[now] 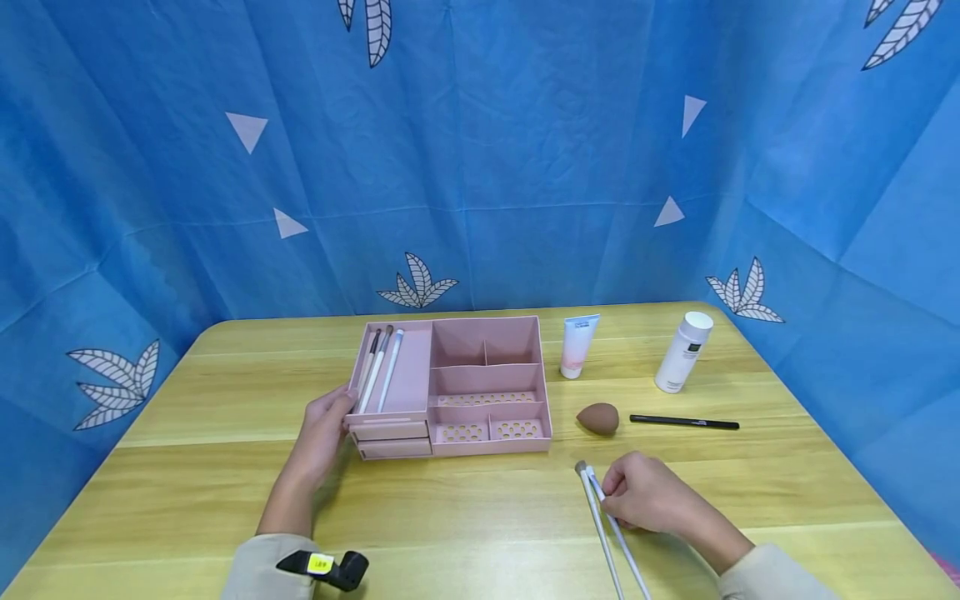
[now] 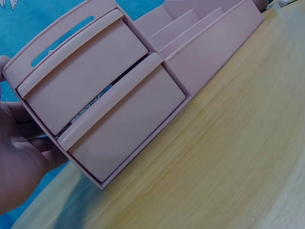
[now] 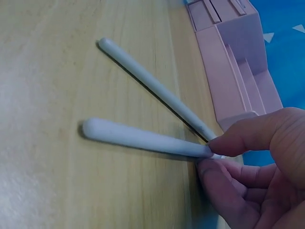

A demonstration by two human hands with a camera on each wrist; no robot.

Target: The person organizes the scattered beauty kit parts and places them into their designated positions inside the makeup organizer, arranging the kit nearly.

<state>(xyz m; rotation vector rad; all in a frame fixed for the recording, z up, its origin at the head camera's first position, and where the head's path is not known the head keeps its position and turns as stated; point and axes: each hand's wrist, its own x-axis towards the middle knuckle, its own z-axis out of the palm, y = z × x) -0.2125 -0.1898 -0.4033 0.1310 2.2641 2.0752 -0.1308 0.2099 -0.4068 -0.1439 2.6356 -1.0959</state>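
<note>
Evidently gripped the box [image 1: 412, 375] with a curled left hand [image 1: 320, 429], likely to steady it on the tabletop [image 1: 480, 517] — and pinched a brush [image 1: 632, 558], too slim for a fuller grip, in the right hand [image 1: 649, 495], beside another brush [image 1: 601, 532], right of the box.
</note>
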